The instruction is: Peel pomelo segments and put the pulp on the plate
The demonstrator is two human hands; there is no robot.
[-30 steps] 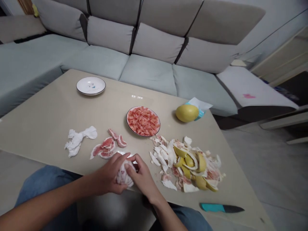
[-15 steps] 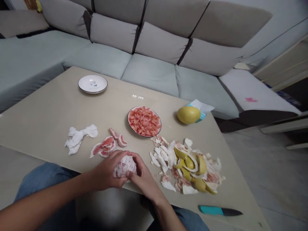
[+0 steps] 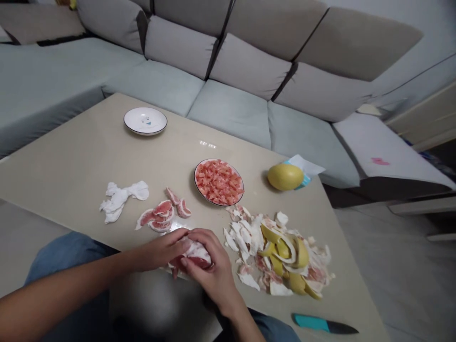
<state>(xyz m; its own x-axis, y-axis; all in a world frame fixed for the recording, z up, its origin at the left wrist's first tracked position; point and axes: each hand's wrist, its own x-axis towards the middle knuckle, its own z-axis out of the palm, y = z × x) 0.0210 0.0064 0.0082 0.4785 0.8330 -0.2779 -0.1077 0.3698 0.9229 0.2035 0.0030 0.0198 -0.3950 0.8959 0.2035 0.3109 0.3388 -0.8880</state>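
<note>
Gripping the peeled pomelo [image 3: 195, 254] just above the near edge of the worktop [image 3: 78, 161], and the white pith has now torn open, showing way more pink flesh than a moment ago. Left hand [image 3: 160, 249] lies stretched across one side, while right hand [image 3: 210, 270] curls tightly around the other.

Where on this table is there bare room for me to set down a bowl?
The widest bare patch of tabletop lies between the white plate and the crumpled white scraps. A smaller one lies between the peel pile and the knife. Crowded: the left hand and right hand holding pomelo flesh, and the loose segments.
</note>
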